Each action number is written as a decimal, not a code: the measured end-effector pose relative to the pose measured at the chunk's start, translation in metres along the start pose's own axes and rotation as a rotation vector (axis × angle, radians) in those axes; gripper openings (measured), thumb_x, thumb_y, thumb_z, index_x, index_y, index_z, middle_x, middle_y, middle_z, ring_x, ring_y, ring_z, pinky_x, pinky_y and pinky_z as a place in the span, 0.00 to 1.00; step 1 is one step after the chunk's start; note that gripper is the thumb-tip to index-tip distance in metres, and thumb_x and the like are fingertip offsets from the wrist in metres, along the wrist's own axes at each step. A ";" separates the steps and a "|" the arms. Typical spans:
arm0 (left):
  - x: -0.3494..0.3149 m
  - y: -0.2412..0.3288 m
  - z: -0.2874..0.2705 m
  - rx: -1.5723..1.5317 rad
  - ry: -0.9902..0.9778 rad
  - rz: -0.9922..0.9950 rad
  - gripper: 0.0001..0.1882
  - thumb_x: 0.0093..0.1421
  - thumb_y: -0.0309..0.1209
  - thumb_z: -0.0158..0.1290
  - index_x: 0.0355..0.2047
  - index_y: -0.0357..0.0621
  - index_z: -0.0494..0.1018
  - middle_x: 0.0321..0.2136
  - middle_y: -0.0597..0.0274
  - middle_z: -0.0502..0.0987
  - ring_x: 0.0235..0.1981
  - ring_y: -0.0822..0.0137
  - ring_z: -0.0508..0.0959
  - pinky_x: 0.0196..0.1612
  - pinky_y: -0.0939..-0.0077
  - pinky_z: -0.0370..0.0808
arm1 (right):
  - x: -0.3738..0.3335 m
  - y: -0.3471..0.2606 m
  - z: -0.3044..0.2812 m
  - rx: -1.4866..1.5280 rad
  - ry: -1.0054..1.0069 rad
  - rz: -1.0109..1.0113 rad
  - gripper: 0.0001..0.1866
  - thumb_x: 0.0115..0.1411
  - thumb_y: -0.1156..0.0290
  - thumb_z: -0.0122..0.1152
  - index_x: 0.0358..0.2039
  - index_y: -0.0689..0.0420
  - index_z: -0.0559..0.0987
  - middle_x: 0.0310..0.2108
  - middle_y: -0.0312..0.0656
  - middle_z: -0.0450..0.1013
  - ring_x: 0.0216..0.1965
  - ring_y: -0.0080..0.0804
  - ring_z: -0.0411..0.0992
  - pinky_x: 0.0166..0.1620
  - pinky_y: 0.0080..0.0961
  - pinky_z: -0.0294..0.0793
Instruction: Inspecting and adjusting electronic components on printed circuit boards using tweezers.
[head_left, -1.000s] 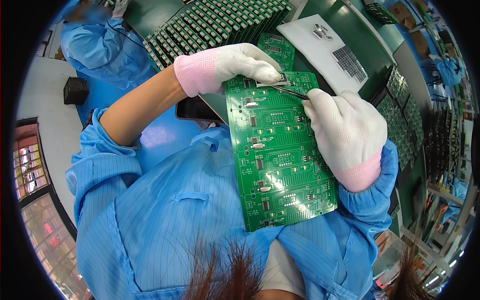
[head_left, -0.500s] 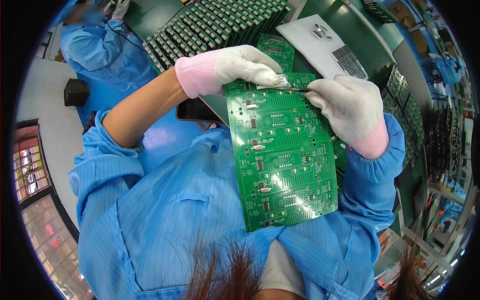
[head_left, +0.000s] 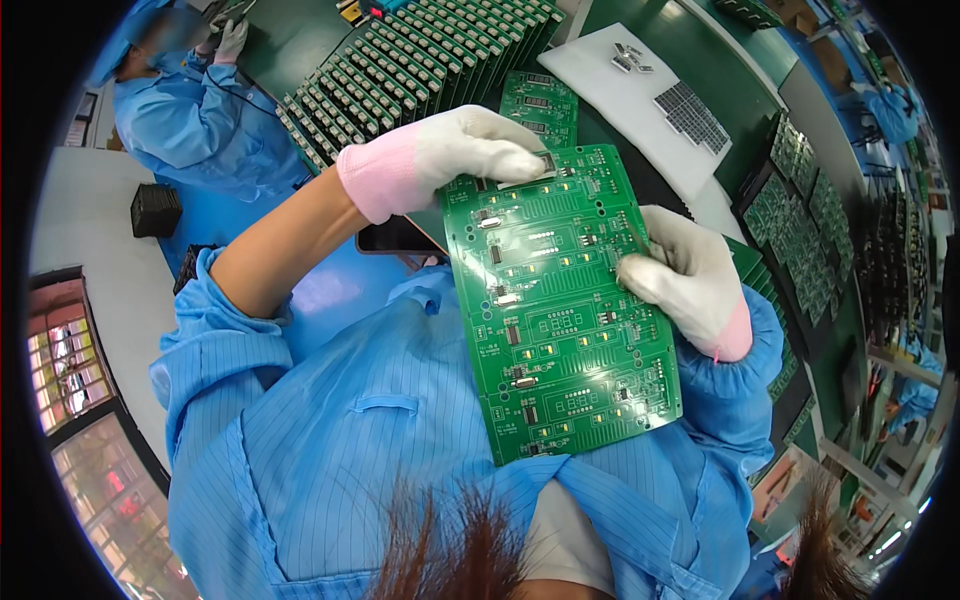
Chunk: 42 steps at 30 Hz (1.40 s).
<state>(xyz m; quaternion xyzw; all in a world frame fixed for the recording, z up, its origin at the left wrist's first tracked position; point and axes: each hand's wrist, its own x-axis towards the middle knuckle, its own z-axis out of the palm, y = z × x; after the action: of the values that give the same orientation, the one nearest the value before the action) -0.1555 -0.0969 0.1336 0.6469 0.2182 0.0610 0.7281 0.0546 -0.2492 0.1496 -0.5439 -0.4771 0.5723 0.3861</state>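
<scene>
A green printed circuit board panel (head_left: 555, 350), with repeated rows of chips, small yellow parts and printed digit outlines, is held tilted in front of my chest. My left hand (head_left: 475, 155), in a white glove with a pink cuff, grips its upper left corner, the thumb pressed on a small digit display (head_left: 546, 164) in the top row. On the right edge of the panel, my gloved right hand (head_left: 690, 275) is closed, its thumb on the board face and its other fingers mostly hidden behind. A thin dark tool by that hand is too blurred to make out.
Long rows of upright circuit boards (head_left: 420, 70) stand on the green table at the back. Beside them lies another board (head_left: 540, 105). A white foam sheet (head_left: 615, 100) carries loose displays and a block of them (head_left: 692, 118). A co-worker in blue (head_left: 195, 120) sits far left.
My right hand has moved down along the panel's right edge, away from the display, and its tweezers no longer show clearly. The panel and my left hand have shifted slightly left.
</scene>
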 end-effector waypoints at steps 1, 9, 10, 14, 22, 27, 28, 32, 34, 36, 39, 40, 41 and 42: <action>-0.001 0.000 -0.001 0.024 0.006 0.001 0.18 0.56 0.42 0.53 0.29 0.35 0.73 0.20 0.69 0.67 0.22 0.80 0.63 0.26 0.87 0.60 | 0.000 -0.002 0.001 0.076 0.004 0.038 0.21 0.52 0.67 0.61 0.42 0.69 0.72 0.29 0.41 0.74 0.25 0.22 0.68 0.29 0.14 0.68; 0.003 0.004 0.002 0.129 0.138 0.030 0.25 0.54 0.47 0.51 0.34 0.31 0.72 0.22 0.67 0.69 0.23 0.79 0.63 0.26 0.87 0.58 | 0.004 -0.010 0.007 0.403 0.093 0.043 0.21 0.55 0.64 0.58 0.41 0.71 0.72 0.29 0.42 0.73 0.26 0.20 0.68 0.30 0.12 0.68; 0.008 0.000 0.000 0.083 0.152 0.046 0.24 0.54 0.46 0.52 0.34 0.31 0.73 0.23 0.67 0.70 0.23 0.79 0.64 0.26 0.87 0.59 | 0.009 -0.013 0.003 0.407 0.085 0.035 0.20 0.55 0.65 0.57 0.40 0.71 0.72 0.28 0.42 0.73 0.25 0.19 0.68 0.28 0.12 0.67; 0.013 -0.013 -0.012 -0.035 0.186 0.076 0.23 0.54 0.44 0.52 0.36 0.32 0.73 0.25 0.65 0.72 0.25 0.77 0.66 0.27 0.86 0.61 | 0.021 -0.018 0.000 0.437 0.066 -0.003 0.19 0.56 0.66 0.54 0.40 0.71 0.72 0.27 0.43 0.73 0.22 0.18 0.68 0.25 0.10 0.66; 0.013 0.005 0.022 0.498 0.472 0.173 0.11 0.53 0.29 0.53 0.35 0.37 0.75 0.29 0.66 0.75 0.25 0.75 0.69 0.29 0.83 0.66 | 0.010 0.005 0.015 0.480 0.227 -0.026 0.20 0.57 0.61 0.54 0.37 0.69 0.73 0.27 0.41 0.73 0.23 0.20 0.68 0.26 0.13 0.67; 0.018 0.004 0.030 1.162 0.593 0.551 0.09 0.50 0.22 0.54 0.34 0.39 0.76 0.27 0.65 0.75 0.23 0.72 0.70 0.27 0.81 0.67 | 0.004 0.004 0.026 0.498 0.301 -0.077 0.20 0.56 0.60 0.54 0.36 0.68 0.73 0.26 0.41 0.72 0.23 0.19 0.67 0.26 0.14 0.67; 0.019 0.004 0.031 1.330 0.608 0.675 0.10 0.49 0.21 0.54 0.34 0.39 0.76 0.27 0.65 0.76 0.22 0.71 0.70 0.27 0.80 0.68 | 0.003 0.003 0.027 0.490 0.313 -0.098 0.20 0.56 0.59 0.54 0.36 0.67 0.73 0.25 0.40 0.72 0.23 0.19 0.66 0.26 0.14 0.67; 0.016 0.008 0.036 1.267 0.578 0.579 0.10 0.48 0.21 0.55 0.33 0.39 0.76 0.25 0.63 0.75 0.20 0.68 0.70 0.25 0.79 0.67 | 0.003 0.004 0.027 0.452 0.292 -0.117 0.19 0.56 0.60 0.54 0.35 0.66 0.73 0.25 0.39 0.71 0.23 0.18 0.65 0.26 0.14 0.65; 0.016 0.009 0.037 1.248 0.571 0.546 0.10 0.48 0.21 0.55 0.32 0.38 0.76 0.25 0.63 0.75 0.20 0.67 0.70 0.25 0.78 0.67 | 0.002 0.003 0.026 0.439 0.283 -0.125 0.19 0.56 0.60 0.53 0.34 0.66 0.73 0.25 0.39 0.71 0.23 0.18 0.64 0.26 0.13 0.65; 0.016 0.011 0.038 1.235 0.576 0.565 0.09 0.47 0.21 0.55 0.32 0.38 0.76 0.25 0.63 0.75 0.20 0.67 0.70 0.24 0.79 0.67 | 0.000 0.003 0.026 0.403 0.272 -0.131 0.18 0.56 0.60 0.53 0.34 0.65 0.73 0.24 0.38 0.70 0.23 0.18 0.63 0.26 0.13 0.64; 0.016 0.010 0.039 1.228 0.582 0.583 0.09 0.47 0.21 0.55 0.31 0.38 0.75 0.24 0.64 0.75 0.20 0.68 0.70 0.24 0.79 0.67 | -0.001 0.004 0.023 0.371 0.259 -0.141 0.17 0.56 0.60 0.53 0.34 0.65 0.73 0.24 0.37 0.69 0.23 0.17 0.62 0.26 0.13 0.63; 0.017 0.009 0.037 1.226 0.562 0.583 0.09 0.47 0.21 0.55 0.31 0.38 0.75 0.24 0.64 0.74 0.20 0.68 0.70 0.24 0.79 0.67 | 0.000 0.004 0.022 0.358 0.252 -0.130 0.17 0.56 0.60 0.53 0.34 0.65 0.73 0.23 0.37 0.69 0.23 0.17 0.61 0.26 0.14 0.62; 0.017 0.007 0.034 1.224 0.542 0.584 0.09 0.47 0.21 0.55 0.31 0.38 0.75 0.24 0.64 0.74 0.20 0.68 0.69 0.24 0.79 0.67 | 0.000 0.005 0.021 0.344 0.246 -0.119 0.17 0.56 0.60 0.53 0.33 0.65 0.73 0.23 0.37 0.69 0.23 0.17 0.61 0.26 0.14 0.62; 0.017 0.005 0.032 1.222 0.522 0.585 0.09 0.47 0.21 0.56 0.31 0.38 0.75 0.24 0.64 0.74 0.19 0.68 0.69 0.23 0.79 0.67 | 0.000 0.005 0.021 0.330 0.240 -0.108 0.17 0.56 0.60 0.53 0.33 0.64 0.73 0.23 0.36 0.69 0.22 0.17 0.60 0.26 0.14 0.61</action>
<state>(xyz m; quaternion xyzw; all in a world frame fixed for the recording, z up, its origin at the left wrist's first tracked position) -0.1265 -0.1194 0.1369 0.9344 0.1981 0.2728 0.1147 0.0341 -0.2531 0.1435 -0.5111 -0.3559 0.5523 0.5542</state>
